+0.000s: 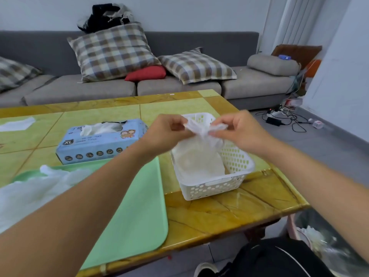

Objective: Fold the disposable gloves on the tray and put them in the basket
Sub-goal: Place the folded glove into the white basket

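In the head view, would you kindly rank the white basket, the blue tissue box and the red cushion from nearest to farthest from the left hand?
From the left hand:
1. White basket, just right of and below the hand.
2. Blue tissue box, on the table to its left.
3. Red cushion, far back on the sofa.

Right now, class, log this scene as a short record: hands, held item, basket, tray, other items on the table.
left hand: pinches the glove
right hand: pinches the glove
glove: clear, hanging over the basket
basket: white, perforated, on the table
tray: green, loose gloves at its left
glove box: blue, behind the tray
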A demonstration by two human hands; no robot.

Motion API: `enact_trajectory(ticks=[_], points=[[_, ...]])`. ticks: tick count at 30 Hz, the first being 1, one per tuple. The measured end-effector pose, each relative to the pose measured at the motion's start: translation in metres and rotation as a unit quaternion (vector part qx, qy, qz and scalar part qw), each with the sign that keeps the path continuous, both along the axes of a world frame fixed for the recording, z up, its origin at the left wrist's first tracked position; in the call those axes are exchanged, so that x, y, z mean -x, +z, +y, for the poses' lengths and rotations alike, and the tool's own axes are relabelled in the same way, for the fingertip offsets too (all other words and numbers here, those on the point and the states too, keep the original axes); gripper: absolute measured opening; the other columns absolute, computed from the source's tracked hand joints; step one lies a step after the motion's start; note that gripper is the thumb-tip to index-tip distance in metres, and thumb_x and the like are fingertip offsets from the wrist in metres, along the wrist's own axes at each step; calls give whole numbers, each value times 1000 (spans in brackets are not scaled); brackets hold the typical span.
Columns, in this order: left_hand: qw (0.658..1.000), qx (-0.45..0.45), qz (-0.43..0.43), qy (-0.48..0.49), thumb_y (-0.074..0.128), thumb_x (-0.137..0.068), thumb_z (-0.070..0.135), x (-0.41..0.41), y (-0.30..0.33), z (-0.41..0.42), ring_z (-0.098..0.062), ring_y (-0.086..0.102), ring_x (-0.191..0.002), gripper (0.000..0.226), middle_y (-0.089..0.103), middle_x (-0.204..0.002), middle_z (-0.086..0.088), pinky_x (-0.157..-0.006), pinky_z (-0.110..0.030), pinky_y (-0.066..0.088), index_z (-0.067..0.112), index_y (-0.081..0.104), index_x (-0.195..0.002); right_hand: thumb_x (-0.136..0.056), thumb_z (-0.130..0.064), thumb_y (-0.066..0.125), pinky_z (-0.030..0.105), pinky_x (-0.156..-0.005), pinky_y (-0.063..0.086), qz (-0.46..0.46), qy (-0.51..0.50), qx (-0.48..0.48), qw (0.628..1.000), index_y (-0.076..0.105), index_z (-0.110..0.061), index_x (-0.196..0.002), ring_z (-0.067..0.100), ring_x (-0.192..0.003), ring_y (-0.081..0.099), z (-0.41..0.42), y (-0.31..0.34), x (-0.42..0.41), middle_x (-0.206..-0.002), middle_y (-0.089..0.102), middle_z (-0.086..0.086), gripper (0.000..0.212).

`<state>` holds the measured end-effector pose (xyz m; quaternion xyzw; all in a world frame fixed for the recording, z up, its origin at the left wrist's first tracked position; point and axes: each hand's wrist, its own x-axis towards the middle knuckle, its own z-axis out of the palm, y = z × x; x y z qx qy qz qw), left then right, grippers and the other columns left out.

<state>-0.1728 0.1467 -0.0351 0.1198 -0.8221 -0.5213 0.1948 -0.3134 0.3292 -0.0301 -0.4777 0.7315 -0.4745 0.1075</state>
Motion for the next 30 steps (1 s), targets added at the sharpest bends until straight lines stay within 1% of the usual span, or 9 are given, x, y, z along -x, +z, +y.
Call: enact_trajectory(ticks=[3, 5, 10, 13, 16, 23, 26, 28, 30], points=[[995, -98, 27, 13, 75, -90, 23, 5, 51, -2, -23, 66, -87, 21, 74, -100, -16, -89, -38, 55, 5, 65, -87, -92, -10, 71, 40, -80, 48, -131, -19, 101, 986, 71, 2, -101, 25, -86, 63, -13, 52, 2, -94, 70, 14, 14], [991, -126, 34, -3, 68, -95, 23, 7, 88, 1, -18, 69, -82, 12, 74, -96, -6, -81, -31, 56, 12, 62, -93, -94, -10, 68, 41, -83, 49, -197, 10, 122, 973, 71, -4, -104, 25, -90, 66, -17, 90, 2, -97, 71, 12, 12], [985, -158, 61, 9, 63, -97, 24, 3, 143, 13, -10, 69, -64, 11, 75, -78, 4, -64, -25, 57, 16, 70, -95, -94, -15, 67, 37, -79, 56, -209, 43, 106, 971, 68, -10, -107, 23, -91, 68, -13, 146, 2, -101, 71, 9, 14], [983, -175, 50, 19, 62, -97, 25, 1, 148, 12, -14, 72, -74, 20, 77, -90, -1, -70, -29, 59, 10, 72, -105, -92, -14, 70, 35, -80, 60, -231, 20, 99, 968, 70, -7, -117, 20, -90, 71, -12, 151, 5, -106, 74, 9, 26], [984, -175, 28, 21, 64, -97, 24, 6, 136, 7, -12, 73, -74, 17, 78, -91, 0, -64, -25, 57, 11, 70, -106, -92, -11, 71, 33, -78, 61, -245, -6, 72, 967, 70, -7, -116, 18, -86, 74, -19, 140, 11, -102, 77, 7, 24], [983, -164, 66, 50, 75, -90, 18, 26, 112, -17, -19, 75, -94, 10, 77, -104, -7, -81, -28, 60, 15, 65, -87, -93, -11, 72, 34, -75, 61, -180, -19, 113, 977, 72, -5, -115, 21, -94, 75, -40, 124, 31, -106, 77, 10, 24], [991, -105, 70, 41, 78, -86, 19, 25, 106, -20, -23, 68, -88, 15, 73, -98, -11, -91, -37, 57, 15, 65, -79, -92, -11, 72, 41, -87, 61, -135, -5, 112, 984, 73, -4, -110, 24, -95, 73, -35, 116, 36, -110, 75, 17, 19], [997, -32, 40, 52, 81, -84, 21, 18, 86, -21, -16, 59, -77, 18, 68, -83, -5, -80, -29, 58, 15, 67, -74, -91, -9, 73, 41, -90, 57, -97, -3, 81, 992, 73, -3, -103, 23, -91, 69, -28, 90, 33, -106, 74, 19, 14], [998, 36, -2, 47, 84, -80, 22, 5, 57, -15, -9, 55, -64, 21, 69, -71, -2, -61, -16, 49, 7, 71, -76, -89, -7, 74, 28, -81, 55, -56, 9, 30, 998, 74, -2, -98, 14, -84, 66, -16, 55, 24, -96, 75, 16, 10]])
